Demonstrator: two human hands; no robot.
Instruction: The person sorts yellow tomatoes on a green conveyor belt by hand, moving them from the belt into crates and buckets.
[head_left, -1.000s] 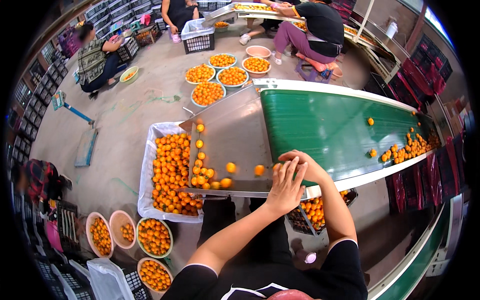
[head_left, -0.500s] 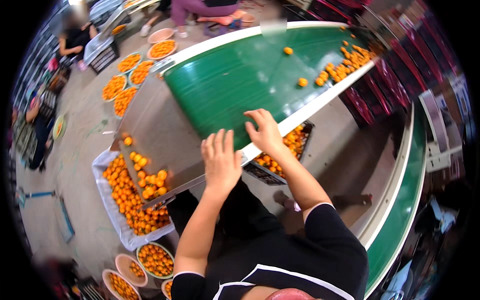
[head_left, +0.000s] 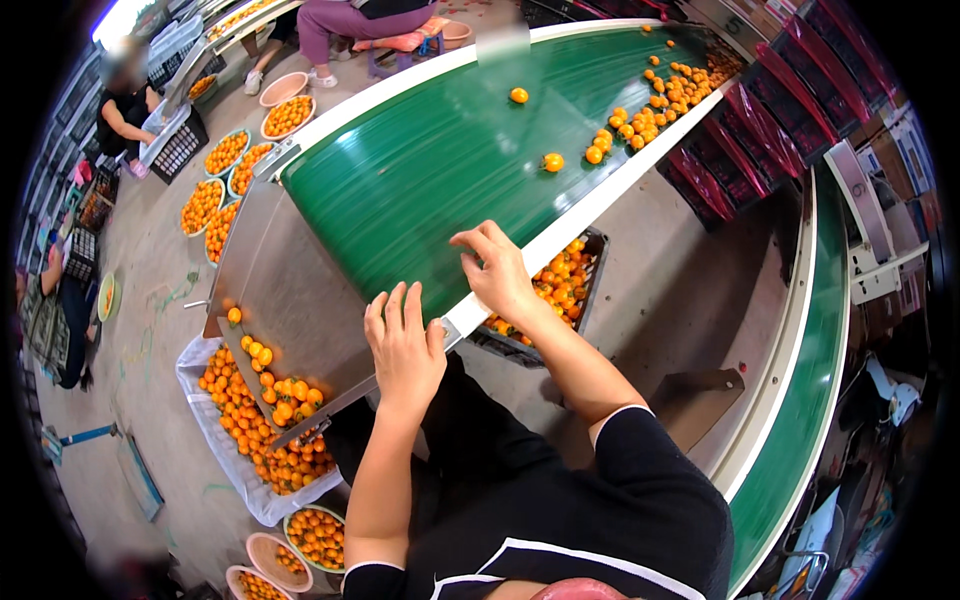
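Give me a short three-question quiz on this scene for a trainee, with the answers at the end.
1. Fill in: of the person's two hands, the ____ one is nearer the metal chute.

2. True or false: on the green belt, most of the orange fruits gather toward the end away from the chute.

3. Multiple choice: the white-lined container stands closest to
A) the far end of the belt
B) the lower-left end of the chute, as pictured
C) the right-hand edge of the picture

Key:
1. Left; the left hand is the nearer.
2. True.
3. B.
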